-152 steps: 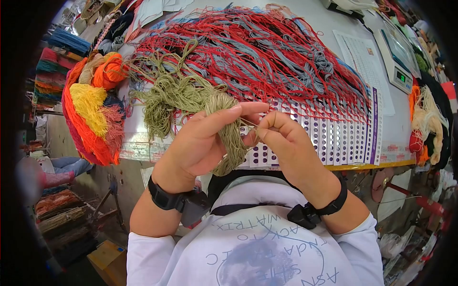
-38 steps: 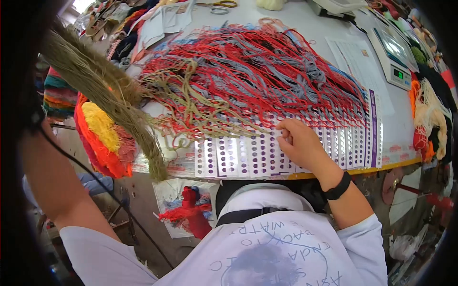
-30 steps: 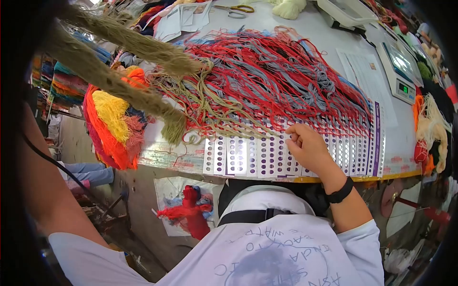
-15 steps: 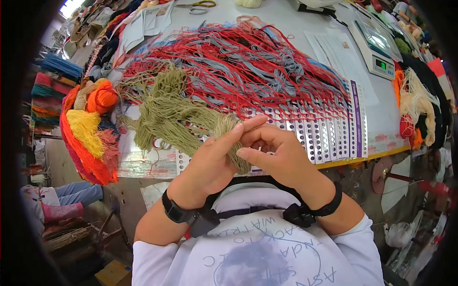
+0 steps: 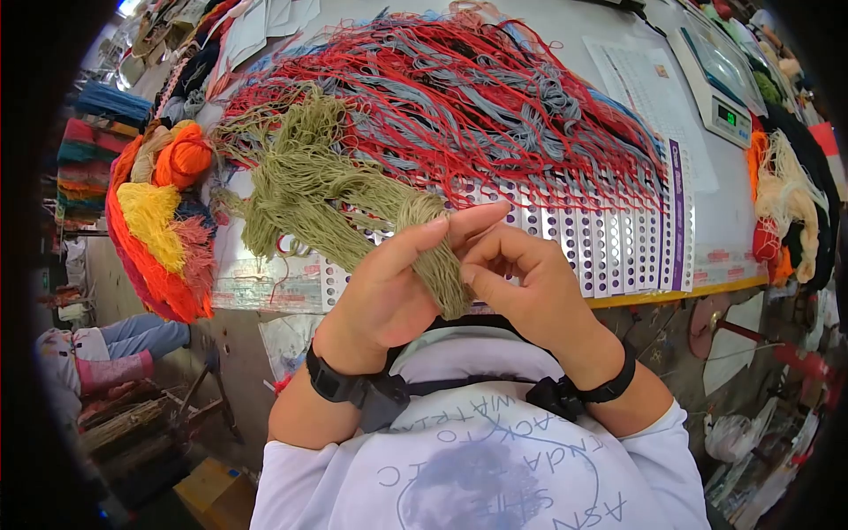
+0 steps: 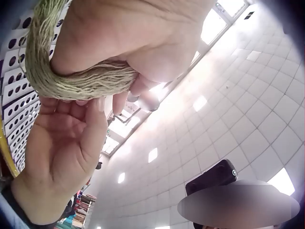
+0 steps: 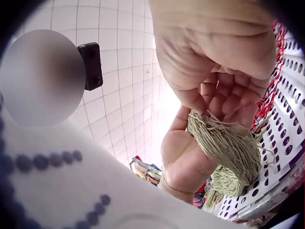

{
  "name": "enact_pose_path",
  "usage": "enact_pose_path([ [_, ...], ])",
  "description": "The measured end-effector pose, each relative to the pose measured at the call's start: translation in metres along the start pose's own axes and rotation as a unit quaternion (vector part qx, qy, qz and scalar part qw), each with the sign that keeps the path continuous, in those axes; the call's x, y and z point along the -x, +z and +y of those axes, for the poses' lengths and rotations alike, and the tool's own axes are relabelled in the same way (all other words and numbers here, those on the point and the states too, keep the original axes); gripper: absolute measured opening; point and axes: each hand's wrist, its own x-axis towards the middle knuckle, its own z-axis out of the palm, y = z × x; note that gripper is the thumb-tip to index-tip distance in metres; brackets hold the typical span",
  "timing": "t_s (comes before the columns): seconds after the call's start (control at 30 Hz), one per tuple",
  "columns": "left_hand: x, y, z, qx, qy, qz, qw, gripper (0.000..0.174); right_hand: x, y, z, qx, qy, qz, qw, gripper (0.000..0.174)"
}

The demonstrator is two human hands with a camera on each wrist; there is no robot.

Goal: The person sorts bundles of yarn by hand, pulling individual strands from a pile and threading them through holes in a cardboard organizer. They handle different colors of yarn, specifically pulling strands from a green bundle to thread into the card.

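Observation:
A skein of olive-green yarn (image 5: 433,265) runs across my left hand (image 5: 384,291), which grips it between thumb and fingers. In the left wrist view the strands (image 6: 90,83) bend round under that hand. My right hand (image 5: 543,287) faces it, its fingers curled and its thumb and forefinger pinching at the skein's right edge. The right wrist view has the thumb tip right at the gathered end of the strands (image 7: 221,148). The skein's long tail (image 5: 305,194) trails left over the table. Behind both hands lies a wide heap of red and grey-blue yarn (image 5: 459,97).
White strips with punched holes (image 5: 609,256) line the table's front under the heap. A digital scale (image 5: 720,106) stands at the right. Orange and yellow yarn bundles (image 5: 155,221) hang at the left edge, pale and black yarn (image 5: 786,194) at the right.
About a second ago my left arm held the green skein out to the left, with my right hand by the strips. Both hands then came together, and the right thumb has moved to the skein's edge.

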Motion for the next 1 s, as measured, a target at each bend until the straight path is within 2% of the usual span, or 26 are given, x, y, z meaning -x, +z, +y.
enact_pose_path([
  [0.07, -0.001, -0.002, 0.000, 0.016, -0.005, -0.010, 1.000, 0.057, -0.001, 0.001, 0.006, -0.043, 0.017, 0.002, 0.999, 0.003],
  [0.13, -0.002, -0.004, 0.000, 0.031, -0.010, -0.014, 0.999, 0.056, -0.002, 0.003, 0.012, -0.156, 0.017, 0.041, 0.987, 0.006],
  [0.27, -0.002, -0.004, 0.004, 0.022, -0.008, 0.002, 1.000, 0.055, -0.001, -0.001, 0.009, -0.184, 0.034, 0.015, 0.982, 0.005],
  [0.37, -0.001, -0.011, 0.005, -0.054, 0.029, 0.048, 0.997, 0.052, -0.001, -0.001, 0.004, -0.223, 0.020, 0.017, 0.975, 0.006],
  [0.47, 0.000, -0.019, 0.005, -0.092, 0.072, 0.037, 0.993, 0.044, -0.001, -0.003, 0.003, -0.235, 0.021, -0.001, 0.972, 0.005],
  [0.53, 0.001, -0.012, 0.006, -0.129, 0.101, 0.078, 0.983, 0.036, 0.000, -0.004, 0.001, -0.233, 0.017, 0.000, 0.972, 0.004],
  [0.67, 0.003, -0.006, 0.016, -0.184, 0.076, 0.066, 0.978, 0.038, 0.000, -0.015, 0.000, -0.234, 0.042, 0.000, 0.971, 0.003],
  [0.73, 0.015, -0.025, 0.036, -0.250, 0.028, 0.037, 0.967, 0.036, 0.004, -0.038, 0.004, -0.171, -0.092, -0.048, 0.980, 0.008],
  [0.77, 0.024, -0.023, 0.054, -0.216, 0.010, 0.046, 0.975, 0.030, 0.010, -0.047, 0.013, -0.310, -0.213, -0.040, 0.926, 0.015],
  [0.8, 0.034, -0.035, 0.067, -0.243, 0.059, 0.101, 0.963, 0.020, 0.023, -0.092, 0.001, -0.055, -0.055, -0.042, 0.996, 0.027],
  [0.83, 0.038, -0.104, 0.089, -0.461, 0.252, -0.070, 0.848, 0.012, 0.033, -0.115, 0.010, -0.347, -0.088, 0.001, 0.934, 0.023],
  [0.87, 0.054, -0.120, 0.111, -0.240, 0.197, 0.162, 0.937, 0.010, 0.053, -0.140, -0.001, -0.277, -0.068, 0.137, 0.949, 0.019],
  [0.9, 0.066, -0.122, 0.141, -0.040, 0.158, 0.131, 0.978, 0.018, 0.068, -0.180, -0.010, -0.413, -0.029, 0.187, 0.891, 0.019],
  [0.93, 0.082, -0.154, 0.170, -0.015, 0.165, 0.091, 0.982, 0.020, 0.088, -0.234, 0.000, -0.490, -0.059, 0.185, 0.850, 0.020],
  [0.97, 0.100, -0.173, 0.194, 0.029, 0.193, 0.109, 0.975, 0.019, 0.119, -0.280, 0.000, -0.472, -0.070, 0.273, 0.835, 0.024],
  [1.0, 0.113, -0.183, 0.211, 0.072, 0.220, 0.127, 0.964, 0.018, 0.164, -0.345, 0.013, -0.528, -0.098, 0.279, 0.796, 0.017],
])
